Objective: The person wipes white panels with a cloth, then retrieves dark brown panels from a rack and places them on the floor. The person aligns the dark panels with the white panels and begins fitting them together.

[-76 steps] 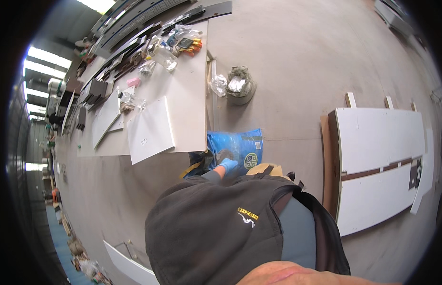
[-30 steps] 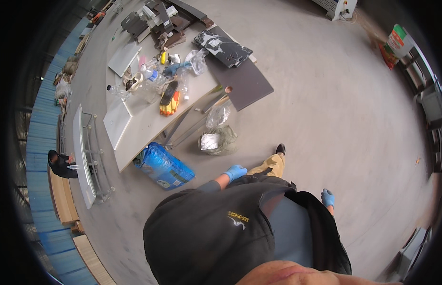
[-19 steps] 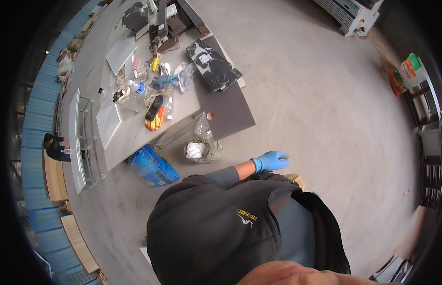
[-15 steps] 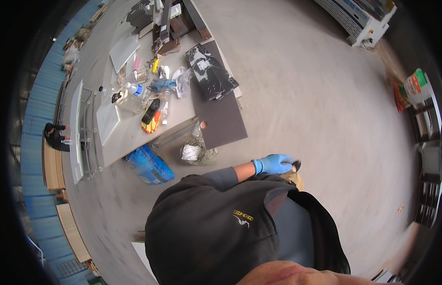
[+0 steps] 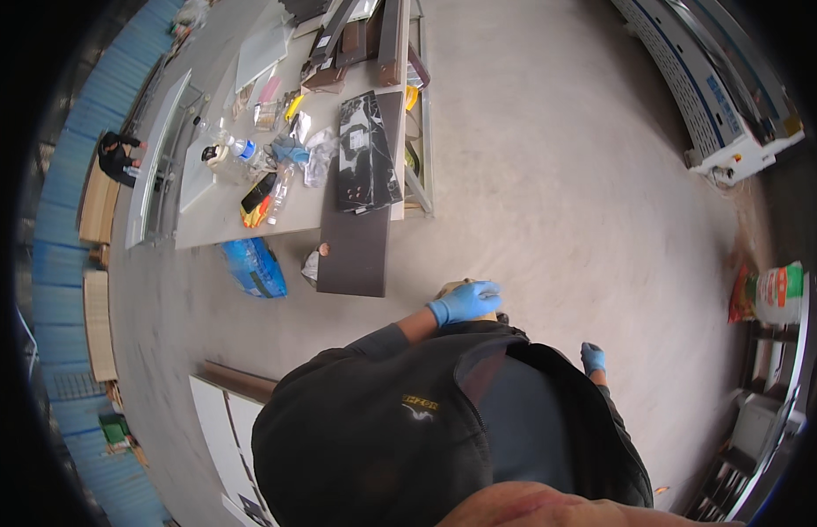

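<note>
If swung wide, possible contact of left grip point(image 5: 466, 303) with dark board point(image 5: 354, 255), ahead-left and overhanging bench point(image 5: 303, 207); further risk, sliding of black marbled panel point(image 5: 366, 156) atop. In left grip and right grip point(image 5: 593, 357), farther right, no load visible; whether apart or together, impossible to tell.

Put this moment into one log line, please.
Left hand: gloved, grip unclear | right hand: gloved, out sideways | table: bottles, black marbled panel | floor: blue bag

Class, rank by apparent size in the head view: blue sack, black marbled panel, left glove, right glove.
1. Black marbled panel
2. Blue sack and left glove: too alike to rank
3. Right glove
</note>
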Demonstrator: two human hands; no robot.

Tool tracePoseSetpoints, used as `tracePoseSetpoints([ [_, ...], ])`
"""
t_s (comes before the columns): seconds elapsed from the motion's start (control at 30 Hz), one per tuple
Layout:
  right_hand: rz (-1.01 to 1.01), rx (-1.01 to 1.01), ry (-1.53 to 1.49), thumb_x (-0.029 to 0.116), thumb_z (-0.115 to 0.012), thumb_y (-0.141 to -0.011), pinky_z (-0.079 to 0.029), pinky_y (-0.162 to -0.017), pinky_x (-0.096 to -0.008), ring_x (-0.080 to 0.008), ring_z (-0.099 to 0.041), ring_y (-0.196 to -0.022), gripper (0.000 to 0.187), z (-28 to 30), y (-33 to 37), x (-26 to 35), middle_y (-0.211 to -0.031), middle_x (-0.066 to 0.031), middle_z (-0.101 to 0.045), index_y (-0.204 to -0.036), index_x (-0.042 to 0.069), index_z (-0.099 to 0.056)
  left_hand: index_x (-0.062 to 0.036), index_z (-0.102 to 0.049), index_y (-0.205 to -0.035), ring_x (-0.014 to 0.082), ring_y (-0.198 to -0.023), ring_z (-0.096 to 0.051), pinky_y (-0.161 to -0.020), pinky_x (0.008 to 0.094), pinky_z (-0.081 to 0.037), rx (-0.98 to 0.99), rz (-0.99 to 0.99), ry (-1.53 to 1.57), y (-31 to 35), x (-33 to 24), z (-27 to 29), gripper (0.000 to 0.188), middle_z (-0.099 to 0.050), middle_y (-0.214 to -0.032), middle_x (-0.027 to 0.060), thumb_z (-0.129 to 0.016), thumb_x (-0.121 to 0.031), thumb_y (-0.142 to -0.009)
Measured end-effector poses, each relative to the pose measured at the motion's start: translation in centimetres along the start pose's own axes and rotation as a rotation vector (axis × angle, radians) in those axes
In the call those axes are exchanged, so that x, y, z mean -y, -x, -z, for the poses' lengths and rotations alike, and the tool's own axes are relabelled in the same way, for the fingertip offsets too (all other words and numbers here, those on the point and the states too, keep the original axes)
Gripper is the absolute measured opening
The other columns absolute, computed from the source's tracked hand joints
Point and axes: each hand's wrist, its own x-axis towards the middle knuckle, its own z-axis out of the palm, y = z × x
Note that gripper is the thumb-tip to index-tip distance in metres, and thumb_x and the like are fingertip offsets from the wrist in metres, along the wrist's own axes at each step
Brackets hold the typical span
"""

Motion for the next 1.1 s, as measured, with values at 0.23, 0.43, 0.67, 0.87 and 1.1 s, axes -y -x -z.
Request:
tracePoseSetpoints([
  [0.23,0.182,0.167,-0.015,0.034,-0.069,-0.099,-0.055,-0.095,-0.0378,-0.0241,-0.071,-0.108,0.043,-0.3,-12.5,14.3,-0.116,-0.0141,-0.078,-0.124,-0.001,-0.075,-0.0001,-0.067,-0.135,0.024,-0.126,-0.067,-0.109,0.0366,-0.051,-0.325,-0.056,-0.024,-6.8,-1.7,5.7,0.041,-0.07,-0.135,0.0149,-0.065,-0.028,-0.105],
  [0.43,0.304,0.513,0.304,0.029,-0.067,-0.099,-0.056,-0.086,-0.0368,-0.0193,-0.071,-0.097,0.037,-5.1,-19.2,22.7,-0.108,-0.0133,-0.078,-0.119,0.001,-0.076,0.0029,-0.066,-0.136,0.0236,-0.127,-0.066,-0.11,0.0354,-0.051,-0.529,-0.117,0.067,-15.7,-6.0,15.1,0.04,-0.07,-0.136,0.017,-0.067,-0.02,-0.103],
  [0.67,0.186,0.249,0.262,0.032,-0.069,-0.098,-0.054,-0.1,-0.0378,-0.025,-0.07,-0.117,0.044,-3.4,-24.8,39.0,-0.121,-0.0174,-0.077,-0.125,-0.002,-0.074,0.0017,-0.063,-0.14,0.0172,-0.13,-0.062,-0.112,0.0331,-0.05,-0.647,-0.223,0.322,-25.2,-10.6,26.6,0.038,-0.068,-0.139,0.0097,-0.066,-0.011,-0.105],
  [0.87,0.12,0.441,0.246,0.033,-0.07,-0.096,-0.05,-0.062,-0.0333,-0.0147,-0.062,-0.071,0.035,-4.7,-30.7,53.1,-0.09,-0.005,-0.072,-0.114,0.003,-0.078,0.0011,-0.066,-0.137,0.0179,-0.124,-0.066,-0.107,0.0309,-0.052,-1.061,-0.359,0.265,-30.0,-13.1,37.2,0.033,-0.072,-0.132,0.0096,-0.063,-0.011,-0.106],
  [1.1,0.346,0.509,0.544,0.03,-0.064,-0.097,-0.046,-0.058,-0.0336,-0.0125,-0.056,-0.067,0.03,-6.3,-42.4,75.1,-0.078,-0.0015,-0.067,-0.1,0.003,-0.077,-0.0013,-0.072,-0.128,0.0211,-0.118,-0.069,-0.102,0.0338,-0.054,-1.59,-0.167,0.187,-32.6,-12.5,49.0,0.031,-0.075,-0.129,0.0125,-0.069,-0.017,-0.102],
])
